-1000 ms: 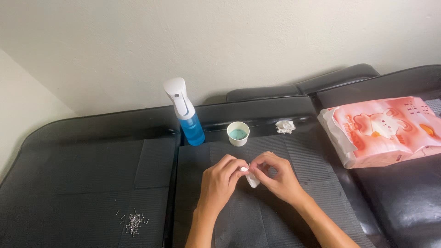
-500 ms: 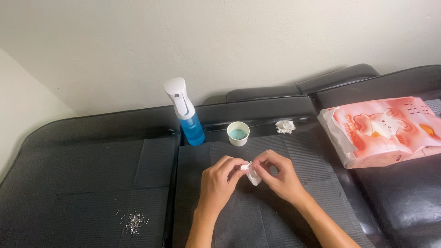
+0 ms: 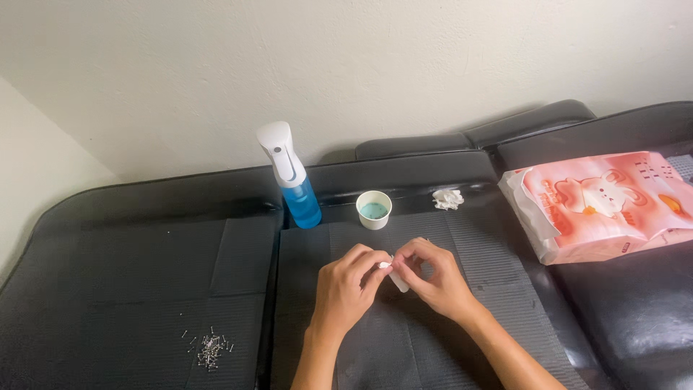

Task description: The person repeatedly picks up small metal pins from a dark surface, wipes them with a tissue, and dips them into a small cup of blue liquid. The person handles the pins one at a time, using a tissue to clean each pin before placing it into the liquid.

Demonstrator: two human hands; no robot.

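Two hands, the left hand (image 3: 346, 289) and right hand (image 3: 433, 278), pinch one small white piece (image 3: 396, 279) together over the black mat (image 3: 462, 238). Behind: one spray bottle (image 3: 292, 177), one cup (image 3: 374, 209), one pink pack (image 3: 606, 206).

My fingers (image 3: 375, 261) pinch small white piece (image 3: 398, 280). Spray bottle (image 3: 294, 180): white head, blue liquid. White cup (image 3: 374, 209), teal inside. Pink packet (image 3: 606, 204), cartoon print. Black ribbed mats (image 3: 130, 289).

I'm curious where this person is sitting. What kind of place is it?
Probably a room at home, used as a small craft spot: black cushioned seats against a plain wall, with a blue spray bottle and a pink tissue pack.
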